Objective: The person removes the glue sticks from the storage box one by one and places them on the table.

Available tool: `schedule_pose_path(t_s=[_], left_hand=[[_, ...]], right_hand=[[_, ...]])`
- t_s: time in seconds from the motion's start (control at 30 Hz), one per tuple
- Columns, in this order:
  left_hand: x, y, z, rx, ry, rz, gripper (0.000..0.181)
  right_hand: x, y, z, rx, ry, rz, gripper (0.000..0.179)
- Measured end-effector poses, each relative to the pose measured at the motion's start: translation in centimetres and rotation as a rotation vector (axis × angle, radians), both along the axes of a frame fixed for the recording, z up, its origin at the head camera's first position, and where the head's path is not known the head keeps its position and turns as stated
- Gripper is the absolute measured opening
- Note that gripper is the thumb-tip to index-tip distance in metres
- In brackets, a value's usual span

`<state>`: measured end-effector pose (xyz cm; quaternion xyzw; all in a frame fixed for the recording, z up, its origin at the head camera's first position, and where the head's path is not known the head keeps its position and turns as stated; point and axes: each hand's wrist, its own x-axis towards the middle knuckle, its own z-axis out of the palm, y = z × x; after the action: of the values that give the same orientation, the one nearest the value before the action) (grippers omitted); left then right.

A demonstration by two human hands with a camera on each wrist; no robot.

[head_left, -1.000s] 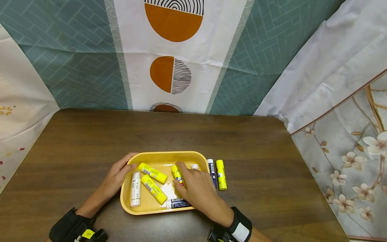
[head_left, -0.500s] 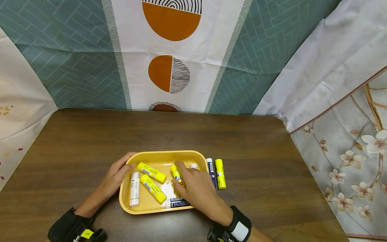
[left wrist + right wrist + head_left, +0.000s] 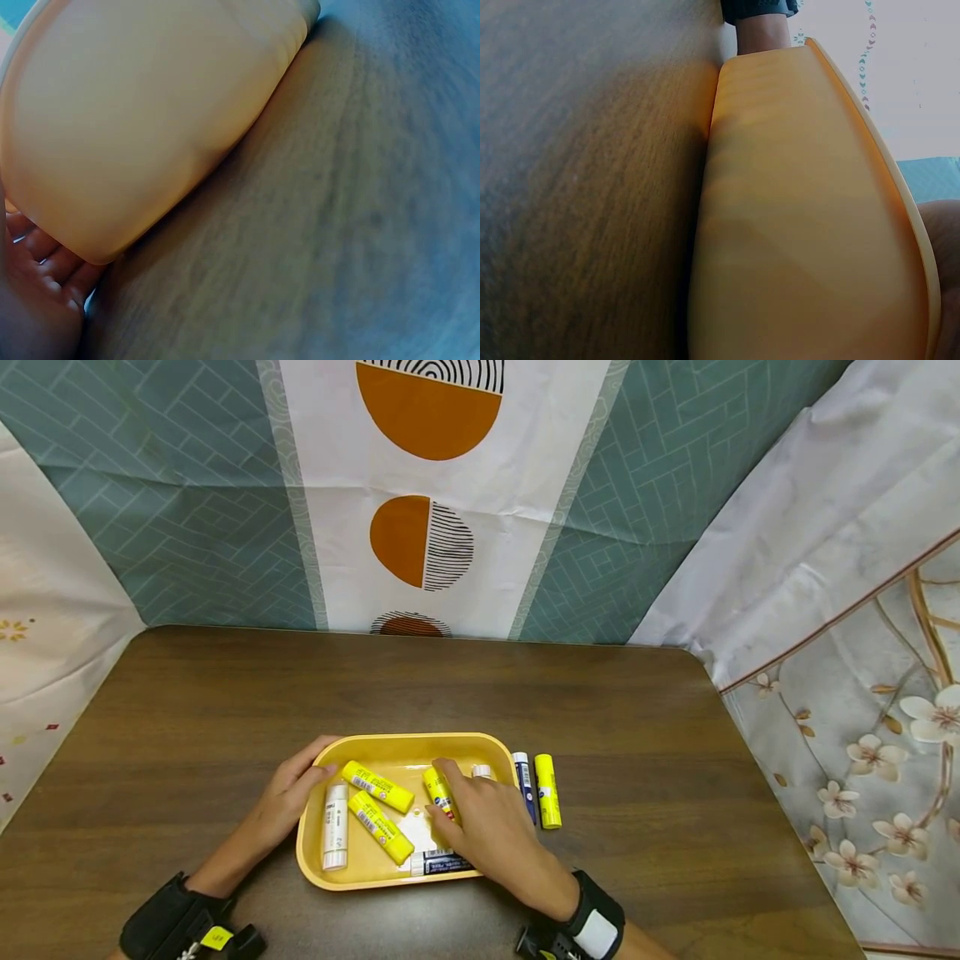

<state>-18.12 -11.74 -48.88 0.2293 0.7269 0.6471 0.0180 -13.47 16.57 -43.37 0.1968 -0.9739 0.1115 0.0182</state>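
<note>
My left hand [image 3: 288, 793] grips the left rim of a yellow tray [image 3: 408, 745], its thumb over the edge; the left wrist view shows its fingers [image 3: 64, 266] curled against the outer wall. Inside the tray, my right hand [image 3: 491, 827] pinches a yellow glue stick [image 3: 438, 789] between thumb and index finger; its lower part is hidden. Two more yellow glue sticks, an upper one [image 3: 378, 787] and a lower one [image 3: 381, 828], lie at a slant. A white glue stick [image 3: 336, 827] lies along the left wall, a dark blue one [image 3: 442, 862] along the front.
A white cap [image 3: 482, 772] shows behind my right hand. Right of the tray, a dark blue glue stick [image 3: 525, 787] and a yellow one [image 3: 548, 792] lie side by side on the wooden table [image 3: 660, 793]. Patterned cloths [image 3: 480, 552] hang around it.
</note>
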Motion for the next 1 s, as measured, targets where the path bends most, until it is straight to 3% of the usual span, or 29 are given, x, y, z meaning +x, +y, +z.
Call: schedule_pose_path(t_s=[0.23, 0.5, 0.63, 1.0], left_hand=[[0.1, -0.2, -0.1, -0.009, -0.009, 0.02, 0.032], [0.0, 0.8, -0.3, -0.03, -0.046, -0.032, 0.034], [0.2, 0.5, -0.3, -0.045, -0.039, -0.011, 0.034], [0.2, 0.0, 0.1, -0.042, -0.029, -0.024, 0.035]], right_hand=[[-0.3, 0.0, 0.0, -0.04, -0.039, 0.017, 0.055], [0.2, 1.8, 0.8, -0.241, -0.051, -0.033, 0.055], [0.3, 1.9, 1.1, -0.277, -0.075, -0.016, 0.056], [0.0, 2.3, 2.5, -0.362, -0.095, -0.044, 0.055]])
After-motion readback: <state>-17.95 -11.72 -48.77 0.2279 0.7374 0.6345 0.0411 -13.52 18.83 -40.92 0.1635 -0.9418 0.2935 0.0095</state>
